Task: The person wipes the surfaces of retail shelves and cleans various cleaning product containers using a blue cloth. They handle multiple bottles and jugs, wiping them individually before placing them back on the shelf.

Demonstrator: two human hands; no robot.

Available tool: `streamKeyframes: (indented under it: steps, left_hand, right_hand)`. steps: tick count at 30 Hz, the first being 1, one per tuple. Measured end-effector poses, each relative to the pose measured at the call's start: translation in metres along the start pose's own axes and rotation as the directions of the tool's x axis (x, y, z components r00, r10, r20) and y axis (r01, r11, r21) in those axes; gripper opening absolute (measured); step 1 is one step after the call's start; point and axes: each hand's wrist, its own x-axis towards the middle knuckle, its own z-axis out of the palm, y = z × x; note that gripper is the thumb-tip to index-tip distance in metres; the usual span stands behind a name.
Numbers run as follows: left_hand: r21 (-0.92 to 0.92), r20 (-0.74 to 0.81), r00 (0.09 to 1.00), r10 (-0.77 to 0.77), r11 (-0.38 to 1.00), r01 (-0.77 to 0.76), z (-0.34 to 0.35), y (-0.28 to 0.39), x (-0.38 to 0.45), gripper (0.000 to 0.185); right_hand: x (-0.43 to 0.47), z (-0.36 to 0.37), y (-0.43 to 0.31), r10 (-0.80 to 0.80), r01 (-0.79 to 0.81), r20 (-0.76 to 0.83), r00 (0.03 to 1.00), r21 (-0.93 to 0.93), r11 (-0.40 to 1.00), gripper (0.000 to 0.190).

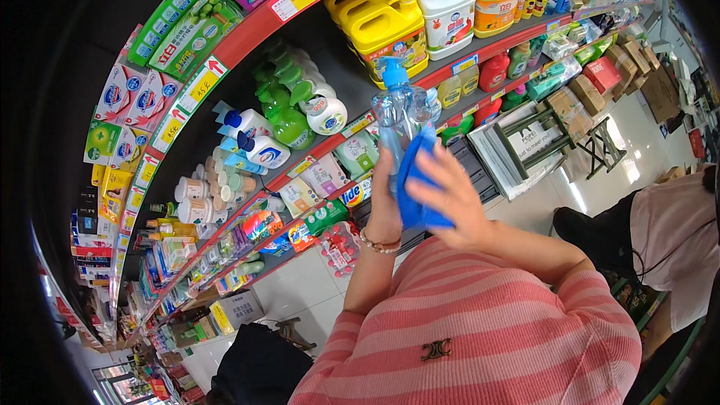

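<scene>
Upright before the shelf is a clear plastic bottle [400,109] with a blue pump top [395,72]. My left hand [383,205], with a beaded bracelet at the wrist, grips the bottle's lower part from the left. A blue cloth [413,185] covers the bottle's right side and lower end. My right hand [453,197], slightly blurred, holds this cloth against the bottle with its fingers spread over it. The bottle's base is hidden by the cloth and fingers.
Yellow jugs [382,22] and a white jug [447,17] stand on the shelf behind. Green pump bottles [287,124] are to the left. A folding stool [531,138] leans near cartons [571,107]. Another person [672,230] is at the right; dark clothing [259,365] shows lower left.
</scene>
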Motion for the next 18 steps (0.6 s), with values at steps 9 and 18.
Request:
streamKeyframes:
  steps: [9, 18]
  left_hand:
    - [-0.191, 0.098, 0.992, -0.077, 0.977, 0.095, -0.018, -0.003, 0.002, 0.064]
    - [0.033, 0.138, 0.983, 0.121, 0.991, -0.127, -0.014, -0.017, -0.009, 0.081]
  right_hand:
    - [0.044, -0.029, 0.034, -0.279, 0.283, 0.055, 0.959, -0.284, 0.916, 0.054]
    - [0.053, 0.002, 0.035, 0.415, -0.229, -0.147, 0.898, 0.648, 0.726, 0.050]
